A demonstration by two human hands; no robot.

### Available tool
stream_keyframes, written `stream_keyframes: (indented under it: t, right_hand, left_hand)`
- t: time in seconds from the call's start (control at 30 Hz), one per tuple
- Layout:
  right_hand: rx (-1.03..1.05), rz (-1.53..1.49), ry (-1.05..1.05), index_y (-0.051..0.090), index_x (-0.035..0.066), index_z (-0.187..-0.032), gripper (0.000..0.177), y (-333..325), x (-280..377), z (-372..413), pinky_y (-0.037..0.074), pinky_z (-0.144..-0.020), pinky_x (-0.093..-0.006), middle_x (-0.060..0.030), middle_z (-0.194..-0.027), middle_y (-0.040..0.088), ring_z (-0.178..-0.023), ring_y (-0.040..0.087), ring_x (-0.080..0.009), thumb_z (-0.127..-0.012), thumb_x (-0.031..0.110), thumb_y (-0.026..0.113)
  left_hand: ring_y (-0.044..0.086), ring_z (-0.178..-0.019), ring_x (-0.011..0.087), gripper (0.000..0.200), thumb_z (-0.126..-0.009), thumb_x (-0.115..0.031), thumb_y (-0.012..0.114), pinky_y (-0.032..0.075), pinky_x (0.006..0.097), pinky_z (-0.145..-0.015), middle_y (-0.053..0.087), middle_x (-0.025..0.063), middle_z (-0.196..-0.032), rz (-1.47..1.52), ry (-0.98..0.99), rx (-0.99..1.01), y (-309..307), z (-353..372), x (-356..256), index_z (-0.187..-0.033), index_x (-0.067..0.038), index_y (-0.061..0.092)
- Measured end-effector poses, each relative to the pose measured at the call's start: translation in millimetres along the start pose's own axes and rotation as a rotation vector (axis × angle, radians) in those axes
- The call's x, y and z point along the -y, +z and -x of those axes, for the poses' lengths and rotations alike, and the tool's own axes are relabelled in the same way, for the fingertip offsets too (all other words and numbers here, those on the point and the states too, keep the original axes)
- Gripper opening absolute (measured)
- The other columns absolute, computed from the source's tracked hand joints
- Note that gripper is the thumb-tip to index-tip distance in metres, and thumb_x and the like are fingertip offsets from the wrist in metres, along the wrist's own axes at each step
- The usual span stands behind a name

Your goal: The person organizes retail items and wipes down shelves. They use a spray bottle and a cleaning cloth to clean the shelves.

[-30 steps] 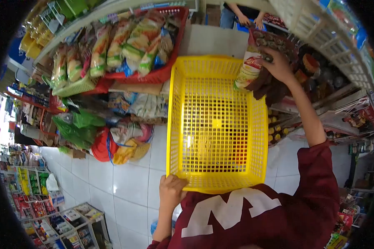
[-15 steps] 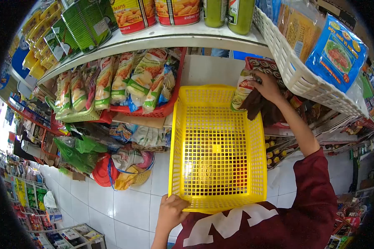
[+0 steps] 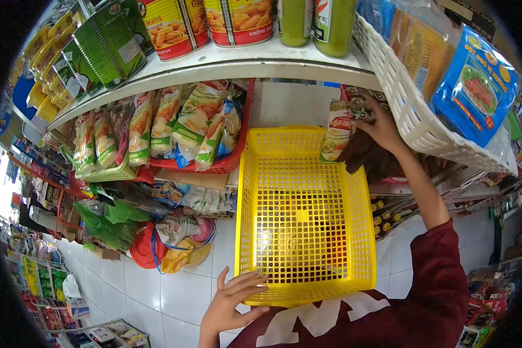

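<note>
A yellow plastic basket (image 3: 246, 232) stands in the middle, its perforated floor showing. At its near left corner, my left hand (image 3: 233, 304) has its fingers spread and lies against the rim. My right hand (image 3: 380, 124) reaches over the basket's far right corner, with the fingers closed round the top of a white and green packet (image 3: 336, 134). That packet is upright, its lower end overlapping the basket's far rim. Dark brown pieces (image 3: 365, 156) lie below my right hand; what they are I cannot tell.
Above, a white shelf (image 3: 226, 68) holds cans (image 3: 238, 20) and green bottles (image 3: 332, 26). A white basket (image 3: 423, 113) with packets juts out at the right. Left of the yellow basket is a red basket (image 3: 229, 159) of similar packets. Bags (image 3: 119, 217) hang lower left.
My left hand has loosened from the basket's near rim and spread its fingers. The packet in my right hand has shifted slightly left. The view has shifted a little.
</note>
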State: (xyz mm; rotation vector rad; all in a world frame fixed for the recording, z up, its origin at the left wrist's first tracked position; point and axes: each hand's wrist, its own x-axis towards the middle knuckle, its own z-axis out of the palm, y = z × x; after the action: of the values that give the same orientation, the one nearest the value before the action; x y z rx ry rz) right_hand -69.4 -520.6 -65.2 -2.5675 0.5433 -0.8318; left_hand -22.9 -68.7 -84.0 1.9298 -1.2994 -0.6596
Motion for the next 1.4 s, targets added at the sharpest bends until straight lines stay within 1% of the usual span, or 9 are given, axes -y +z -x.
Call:
stream_keyframes:
  t: [0.2, 0.33, 0.4, 0.5, 0.6, 0.87, 1.07, 1.13, 1.4]
  right_hand:
    - [-0.004, -0.181, 0.081, 0.040, -0.002, -0.122, 0.050, -39.5, 61.5, 41.9, 0.044, -0.073, -0.0245, -0.0121, -0.104, 0.054, -0.081, 0.055, -0.0138, -0.079, 0.009, 0.062]
    - [0.286, -0.865, -0.128, 0.039, 0.000, -0.120, 0.050, -2.5, 145.5, 84.4, 0.040, -0.083, -0.0303, -0.0122, -0.107, 0.050, -0.097, 0.048, -0.0185, -0.080, 0.018, 0.063]
    - [0.455, -0.788, -0.390, 0.035, 0.002, -0.123, 0.056, 13.3, 173.8, 82.1, 0.039, -0.088, -0.0355, -0.0125, -0.112, 0.046, -0.105, 0.046, -0.0226, -0.079, 0.022, 0.064]
    - [0.355, -1.389, 0.152, 0.031, 0.005, -0.126, 0.067, 18.3, 166.6, 83.5, 0.037, -0.089, -0.0390, -0.0124, -0.117, 0.044, -0.108, 0.045, -0.0229, -0.075, 0.027, 0.068]
    - [0.272, -1.237, 0.276, 0.029, 0.007, -0.129, 0.076, 10.0, 121.7, 94.0, 0.034, -0.093, -0.0410, -0.0131, -0.121, 0.042, -0.113, 0.042, -0.0241, -0.070, 0.030, 0.071]
    - [0.518, -1.072, 0.325, 0.055, 0.000, -0.104, 0.054, 16.6, 113.3, 139.8, 0.037, -0.093, -0.0342, -0.0089, -0.108, 0.056, -0.105, 0.050, -0.0190, -0.058, 0.013, 0.078]
    - [0.197, -0.528, 0.338, 0.049, 0.004, -0.115, 0.064, -22.7, 75.8, 142.5, 0.035, -0.094, -0.0399, -0.0147, -0.117, 0.051, -0.109, 0.047, -0.0299, -0.058, 0.017, 0.074]
    - [-0.083, -0.580, 0.725, 0.046, 0.004, -0.119, 0.064, -41.1, 80.8, 129.7, 0.036, -0.094, -0.0361, -0.0128, -0.118, 0.050, -0.109, 0.047, -0.0272, -0.063, 0.020, 0.074]
    - [-0.423, -0.177, 0.714, 0.048, 0.003, -0.116, 0.060, -44.4, -67.3, 115.2, 0.038, -0.092, -0.0360, -0.0119, -0.115, 0.052, -0.106, 0.049, -0.0254, -0.063, 0.017, 0.073]
  left_hand:
    - [0.051, -0.110, 0.0254, 0.031, -0.064, -0.017, 0.073, 0.039, 0.0360, -0.091, 0.060, 0.0094, -0.109, 0.072, 0.065, -0.188, -26.7, -29.9, 2.0, -0.092, -0.007, 0.065]
    - [0.040, -0.118, 0.0286, 0.091, -0.068, -0.026, 0.074, 0.033, 0.0356, -0.096, 0.034, 0.0196, -0.132, 0.316, 0.263, 0.051, -12.9, -104.5, -27.1, -0.134, 0.000, 0.017]
    - [0.043, -0.115, 0.0349, 0.074, -0.077, -0.019, 0.065, 0.035, 0.0373, -0.095, 0.041, 0.0226, -0.123, 0.431, 0.379, -0.163, 3.6, -126.8, -18.1, -0.131, 0.000, 0.019]
    - [0.046, -0.112, 0.0278, 0.070, -0.078, -0.008, 0.062, 0.038, 0.0355, -0.092, 0.046, 0.0215, -0.117, 0.496, 0.243, -0.211, -15.4, -133.4, -7.3, -0.131, -0.001, 0.017]
    - [0.049, -0.106, 0.0166, 0.054, -0.080, -0.003, 0.059, 0.039, 0.0332, -0.092, 0.047, 0.0162, -0.111, 0.814, 0.329, -0.499, -55.5, -127.2, -19.3, -0.123, -0.002, 0.027]
    - [0.047, -0.108, 0.0301, 0.052, -0.074, -0.014, 0.064, 0.037, 0.0372, -0.090, 0.047, 0.0158, -0.115, 0.316, 0.539, 0.156, -29.6, -148.6, -23.6, -0.120, -0.005, 0.040]
    - [0.038, -0.112, 0.0436, 0.055, -0.076, -0.025, 0.060, 0.028, 0.0471, -0.097, 0.043, 0.0281, -0.120, -0.711, 0.033, -0.929, -127.9, -211.8, 48.3, -0.122, 0.001, 0.042]
    - [0.047, -0.103, 0.0423, 0.067, -0.074, -0.038, 0.062, 0.039, 0.0435, -0.088, 0.048, 0.0285, -0.113, -0.644, -0.023, -0.813, -150.7, -226.6, 75.2, -0.125, -0.001, 0.040]
    - [0.058, -0.076, 0.0376, 0.061, -0.065, -0.042, 0.071, 0.047, 0.0440, -0.067, 0.059, 0.0250, -0.078, -0.801, -0.063, -0.883, -151.1, -243.1, 105.3, -0.099, 0.006, 0.056]
